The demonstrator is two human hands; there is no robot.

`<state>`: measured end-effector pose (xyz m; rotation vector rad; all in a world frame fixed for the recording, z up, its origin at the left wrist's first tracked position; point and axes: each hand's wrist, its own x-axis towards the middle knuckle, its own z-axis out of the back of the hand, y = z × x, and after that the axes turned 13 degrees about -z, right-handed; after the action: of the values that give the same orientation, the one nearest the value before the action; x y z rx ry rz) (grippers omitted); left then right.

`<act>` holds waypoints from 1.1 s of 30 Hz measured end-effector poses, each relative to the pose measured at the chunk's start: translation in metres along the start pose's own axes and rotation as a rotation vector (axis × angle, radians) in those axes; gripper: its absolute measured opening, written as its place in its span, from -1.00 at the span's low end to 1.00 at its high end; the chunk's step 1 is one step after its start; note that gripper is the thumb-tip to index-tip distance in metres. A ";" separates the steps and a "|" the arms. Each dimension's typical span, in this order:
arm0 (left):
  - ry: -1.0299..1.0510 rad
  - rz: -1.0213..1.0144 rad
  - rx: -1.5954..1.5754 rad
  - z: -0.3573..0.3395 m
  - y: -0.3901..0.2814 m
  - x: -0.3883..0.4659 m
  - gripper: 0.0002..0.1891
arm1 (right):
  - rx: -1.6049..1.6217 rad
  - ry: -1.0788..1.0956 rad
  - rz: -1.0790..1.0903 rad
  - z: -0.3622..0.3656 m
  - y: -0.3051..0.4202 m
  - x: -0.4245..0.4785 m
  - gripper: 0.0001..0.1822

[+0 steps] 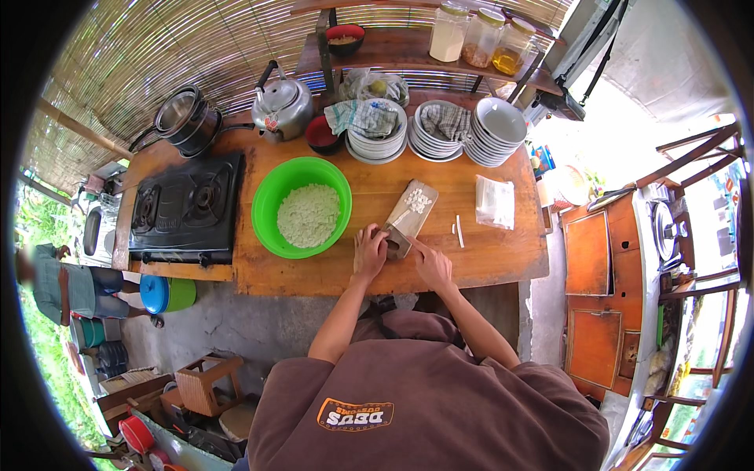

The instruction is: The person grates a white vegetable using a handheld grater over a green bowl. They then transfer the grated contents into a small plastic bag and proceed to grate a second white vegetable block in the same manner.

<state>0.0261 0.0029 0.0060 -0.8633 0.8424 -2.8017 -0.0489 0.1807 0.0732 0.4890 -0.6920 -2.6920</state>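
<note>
A small wooden board (419,219) lies slanted on the wooden table, with small white cut pieces (417,200) on its far part. My left hand (371,250) rests at its near left edge, fingers curled by a dark part there; what they hold is hard to make out. Against the board's near right side is my right hand (433,264), its index finger extended; whether it holds anything is unclear. Thin white strips (459,231) lie on the table to the right. A white packet in clear plastic (495,202) is farther right. Left of the board stands a green basin (260,215) of white crumbly food (309,216).
A black two-burner gas stove (185,209) occupies the table's left part. Along the back stand a metal kettle (283,106), stacked white bowls (496,130) and cloths (371,119). Glass jars (483,38) sit on a shelf. Another person (76,285) stands at far left.
</note>
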 end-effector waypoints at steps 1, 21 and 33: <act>-0.002 0.006 0.007 0.000 0.000 -0.001 -0.77 | 0.019 -0.008 0.011 -0.002 0.000 0.001 -0.62; -0.026 0.024 0.037 0.004 0.000 -0.008 -0.78 | 0.084 -0.034 0.080 -0.001 0.004 -0.005 -0.62; -0.034 0.050 0.022 0.004 0.000 -0.007 -0.85 | 0.052 0.018 0.052 -0.007 0.005 -0.005 -0.60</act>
<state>0.0339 0.0029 0.0055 -0.8718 0.8144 -2.7403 -0.0406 0.1754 0.0715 0.5006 -0.7609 -2.6243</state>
